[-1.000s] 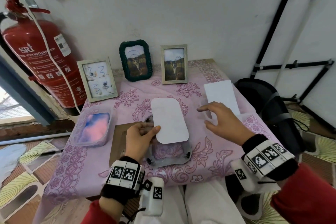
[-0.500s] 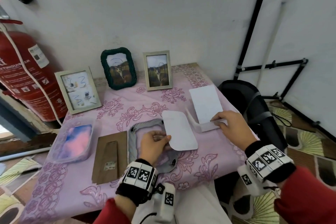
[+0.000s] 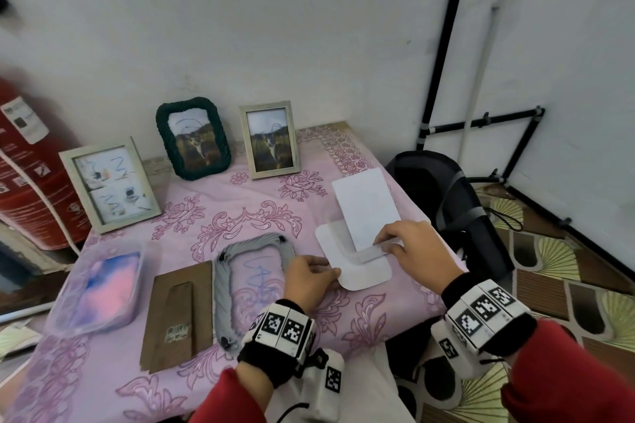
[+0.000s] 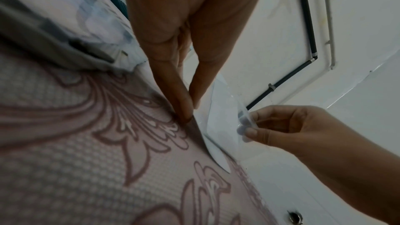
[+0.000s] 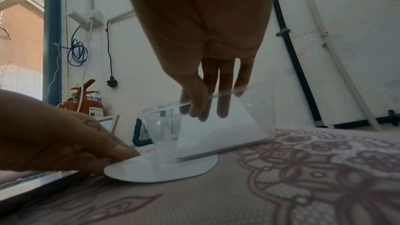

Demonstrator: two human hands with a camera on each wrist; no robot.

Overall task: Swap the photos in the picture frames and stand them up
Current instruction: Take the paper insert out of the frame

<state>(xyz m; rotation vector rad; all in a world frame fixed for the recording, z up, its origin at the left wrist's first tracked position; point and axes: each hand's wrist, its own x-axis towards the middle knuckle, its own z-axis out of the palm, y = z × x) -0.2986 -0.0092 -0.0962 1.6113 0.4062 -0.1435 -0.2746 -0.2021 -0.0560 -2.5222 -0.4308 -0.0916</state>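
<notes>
Right hand (image 3: 414, 247): grip pinched on the raised front lip of the clear stand (image 5: 207, 122), thumb before it, fingers behind. The stand's far edge sits on the desk (image 3: 240, 203), with its near part over the round-cornered card (image 3: 357, 264). A square-cornered white card (image 3: 366, 206) leans inside the stand.

Left hand (image 3: 309, 280): thumb and forefinger pinch the round card's near-left edge, holding it flat on the cloth. Wrist low, knuckles up.

Step in hand, as I judge it: bringing stand and card together. To do it well, keep the left pinch light and the card flat, and tilt the stand only enough to open its slot. Acrylic is slick, so a hard squeeze could let it skate.

Right wrist is raised, fingers pointing down.

Grey frame (image 3: 254, 288) lies flat and open by my left wrist, its brown backing (image 3: 178, 316) beside it. Three frames stand at the wall.
</notes>
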